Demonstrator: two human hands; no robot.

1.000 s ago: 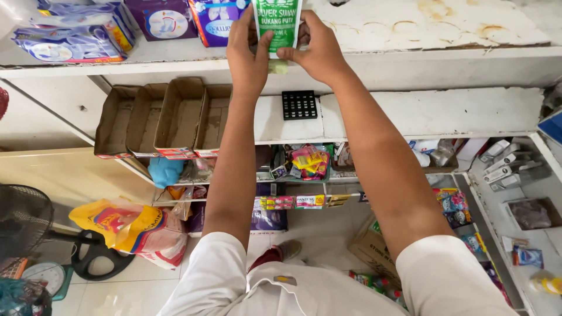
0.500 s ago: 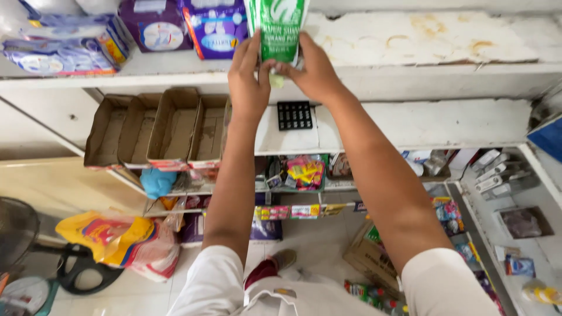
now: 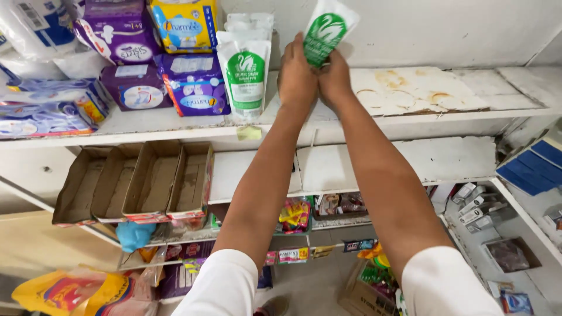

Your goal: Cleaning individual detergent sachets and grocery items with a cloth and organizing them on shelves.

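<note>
Both hands rose since the earlier frame, left hand (image 3: 297,76) and right hand (image 3: 335,79) clamped together on the pouch (image 3: 323,32) above the shelf (image 3: 421,96). Risk: tilted pouch could topple the standing pouch (image 3: 246,76) beside it.

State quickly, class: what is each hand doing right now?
Left hand: closed on the green and white pouch.
Right hand: closed on the same pouch.

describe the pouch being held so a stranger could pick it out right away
Look at the top white shelf against the wall. Both hands, left hand and right hand, hold a green-and-white pouch above it. Unlike the matching pouches standing on the shelf, it is tilted and off the shelf.
</note>
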